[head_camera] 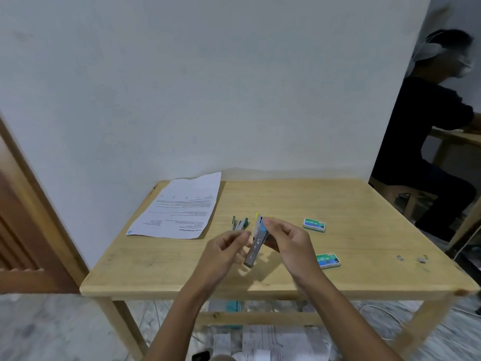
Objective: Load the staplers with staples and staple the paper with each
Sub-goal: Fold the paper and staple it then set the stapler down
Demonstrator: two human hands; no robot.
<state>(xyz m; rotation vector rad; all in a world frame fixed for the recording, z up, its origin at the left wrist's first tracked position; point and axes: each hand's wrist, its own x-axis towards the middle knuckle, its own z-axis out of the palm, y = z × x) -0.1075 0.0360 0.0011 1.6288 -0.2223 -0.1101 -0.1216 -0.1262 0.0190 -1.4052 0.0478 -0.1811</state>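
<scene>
Right hand (286, 243) grips the opened silver-metal stapler with blue and yellow top (256, 243), held above mid pale wooden bench (338, 199). Left hand (226, 246) is curled just beside its rail; blurred, cannot tell whether it holds anything. The small green stapler (240, 224) lies beyond the hands, near the printed white paper sheet (179, 207) at far left. Two green staple boxes (314, 225) lie right.

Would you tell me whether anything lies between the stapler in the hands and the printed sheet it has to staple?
Yes: a small green stapler lies on the wooden table between the open silver-and-blue stapler held in the right hand and the white printed sheet, just off the sheet's right edge.
</scene>
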